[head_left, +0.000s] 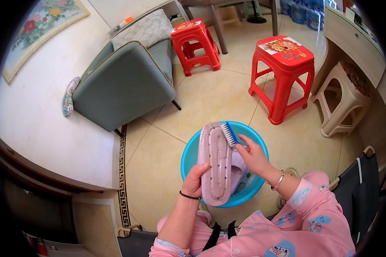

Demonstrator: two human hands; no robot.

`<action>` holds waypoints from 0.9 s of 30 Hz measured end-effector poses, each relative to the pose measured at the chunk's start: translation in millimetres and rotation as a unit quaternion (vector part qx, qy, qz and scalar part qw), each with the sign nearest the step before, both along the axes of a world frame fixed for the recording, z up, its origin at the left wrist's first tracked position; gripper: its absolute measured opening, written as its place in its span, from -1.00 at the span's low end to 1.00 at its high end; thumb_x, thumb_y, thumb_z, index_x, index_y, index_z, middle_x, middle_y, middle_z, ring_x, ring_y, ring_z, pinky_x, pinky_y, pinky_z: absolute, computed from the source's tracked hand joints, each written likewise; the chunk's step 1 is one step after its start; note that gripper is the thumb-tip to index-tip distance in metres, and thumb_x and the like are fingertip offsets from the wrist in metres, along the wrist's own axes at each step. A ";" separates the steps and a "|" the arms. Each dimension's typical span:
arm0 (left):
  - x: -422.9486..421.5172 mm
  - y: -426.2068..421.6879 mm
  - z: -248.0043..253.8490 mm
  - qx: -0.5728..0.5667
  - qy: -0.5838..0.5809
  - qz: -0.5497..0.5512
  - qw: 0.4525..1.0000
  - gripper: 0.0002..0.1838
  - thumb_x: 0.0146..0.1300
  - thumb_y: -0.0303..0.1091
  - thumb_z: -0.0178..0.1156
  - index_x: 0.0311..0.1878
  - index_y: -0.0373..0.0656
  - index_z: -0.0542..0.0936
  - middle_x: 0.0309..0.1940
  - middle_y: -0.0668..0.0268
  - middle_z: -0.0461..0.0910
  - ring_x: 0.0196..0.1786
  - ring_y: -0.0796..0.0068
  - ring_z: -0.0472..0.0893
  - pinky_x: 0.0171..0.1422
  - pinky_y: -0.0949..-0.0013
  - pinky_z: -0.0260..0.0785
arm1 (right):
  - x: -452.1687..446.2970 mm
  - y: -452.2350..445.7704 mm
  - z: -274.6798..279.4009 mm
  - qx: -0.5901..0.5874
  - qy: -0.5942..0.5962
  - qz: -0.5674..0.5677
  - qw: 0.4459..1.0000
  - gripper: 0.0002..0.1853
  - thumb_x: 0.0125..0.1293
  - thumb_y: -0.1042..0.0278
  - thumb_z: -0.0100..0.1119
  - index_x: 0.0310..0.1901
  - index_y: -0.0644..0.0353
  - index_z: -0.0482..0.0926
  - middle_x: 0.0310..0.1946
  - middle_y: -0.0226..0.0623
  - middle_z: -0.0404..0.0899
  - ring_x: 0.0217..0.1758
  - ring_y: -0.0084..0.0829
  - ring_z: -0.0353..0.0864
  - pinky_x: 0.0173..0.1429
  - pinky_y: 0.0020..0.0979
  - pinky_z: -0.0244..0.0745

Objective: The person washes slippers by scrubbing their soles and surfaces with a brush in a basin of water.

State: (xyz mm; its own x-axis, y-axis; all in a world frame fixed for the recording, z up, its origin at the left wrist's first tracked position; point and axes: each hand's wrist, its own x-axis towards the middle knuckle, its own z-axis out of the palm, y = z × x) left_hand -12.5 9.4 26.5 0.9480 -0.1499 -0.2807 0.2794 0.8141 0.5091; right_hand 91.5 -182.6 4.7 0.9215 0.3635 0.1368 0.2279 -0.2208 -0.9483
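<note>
A pale purple slipper (215, 171) is held sole up over a blue plastic basin (188, 150). My left hand (194, 180) grips its left edge, the thumb lying on the sole. In my right hand (252, 155) is a scrubbing brush (230, 134) with a blue back and white bristles, which meet the sole's upper right edge. Under the held slipper, another light purple piece (240, 165) shows in the basin, partly hidden; I cannot tell whether it is a second slipper. Some suds and water show at the basin's lower right.
Two red plastic stools (283, 64) stand beyond the basin, with a beige stool (343, 100) under the desk (351, 40) at right. A grey-green armchair (124, 85) is at left. Large water bottles (302, 15) stand at the back. A dark folding chair (364, 192) is at my right.
</note>
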 end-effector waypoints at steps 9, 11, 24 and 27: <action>-0.7 5.7 -2.8 0.007 -0.036 0.003 0.999 -0.42 0.25 -0.36 0.23 0.29 -0.41 0.38 0.17 0.02 0.55 0.15 0.18 0.60 0.29 0.16 0.46 | 5.0 -17.1 27.9 0.213 0.406 0.147 0.876 -0.77 0.35 0.19 0.29 -0.22 0.18 0.57 -0.62 -0.58 0.33 -0.68 -0.73 0.19 -0.63 -0.56 0.04; 1.0 5.5 -1.1 0.107 -0.026 -0.005 0.994 -0.40 0.19 -0.38 0.24 0.28 -0.42 0.39 0.16 0.07 0.55 0.16 0.23 0.58 0.28 0.19 0.44 | 5.0 -17.9 28.4 0.178 0.394 0.152 0.889 -0.84 0.33 0.24 0.31 -0.25 0.12 0.59 -0.62 -0.60 0.31 -0.68 -0.74 0.15 -0.63 -0.57 -0.02; 3.6 -15.2 11.2 0.432 -0.053 0.127 0.891 -0.27 0.15 -0.36 0.35 0.38 -0.25 0.28 0.18 0.21 0.45 0.23 0.39 0.43 0.25 0.29 0.37 | 0.2 -13.0 21.2 0.131 0.084 0.143 0.977 -0.66 0.33 0.46 0.17 0.14 0.26 0.55 -0.26 -0.34 0.67 -0.19 -0.61 0.54 -0.03 -0.45 0.50; 2.6 -5.9 4.0 0.657 -0.152 0.185 0.715 -0.37 0.12 -0.37 0.39 0.28 -0.21 0.43 0.14 0.22 0.47 0.19 0.41 0.45 0.23 0.32 0.38 | 0.4 -15.6 31.4 0.061 0.067 0.162 0.983 -0.65 0.31 0.47 0.17 0.14 0.21 0.56 -0.24 -0.24 0.68 -0.19 -0.51 0.60 -0.02 -0.41 0.51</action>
